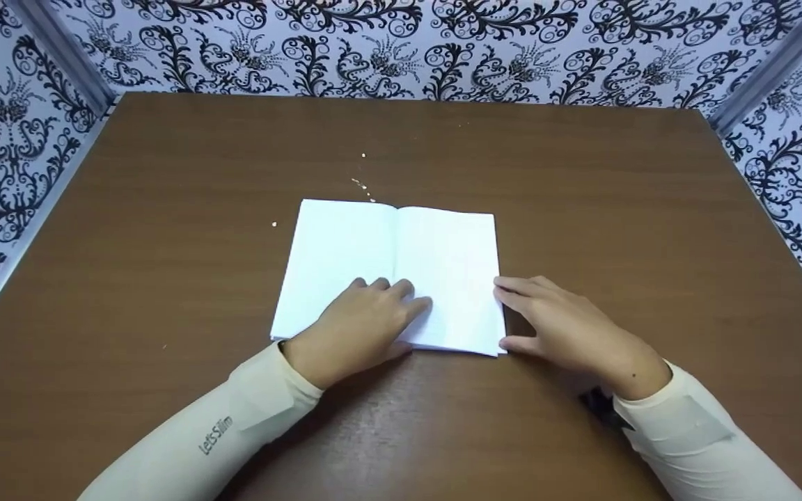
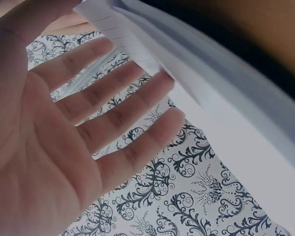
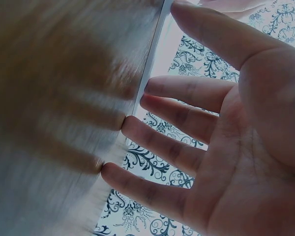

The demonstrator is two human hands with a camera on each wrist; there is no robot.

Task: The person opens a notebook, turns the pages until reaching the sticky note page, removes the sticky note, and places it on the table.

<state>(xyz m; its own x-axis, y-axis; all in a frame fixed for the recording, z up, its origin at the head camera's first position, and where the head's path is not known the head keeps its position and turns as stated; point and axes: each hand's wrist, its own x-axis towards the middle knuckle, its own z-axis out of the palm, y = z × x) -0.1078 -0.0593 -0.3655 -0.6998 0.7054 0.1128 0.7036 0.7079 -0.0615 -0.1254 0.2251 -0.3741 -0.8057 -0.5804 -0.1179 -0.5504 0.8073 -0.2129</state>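
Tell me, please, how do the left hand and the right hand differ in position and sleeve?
The left hand is over the pages of the open notebook; the right hand is at its right edge. The left hand's sleeve shows printed lettering; the right hand's sleeve shows none here. Both sleeves are pale.

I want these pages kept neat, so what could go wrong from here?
The left hand lies on the open notebook, so dragging that hand sideways might leave creases. The right hand touches the notebook's right edge, near its slightly uneven lower corner; pushing there may bend it. White specks lie on the table just past the far edge and could slip underneath if the notebook shifts that way.
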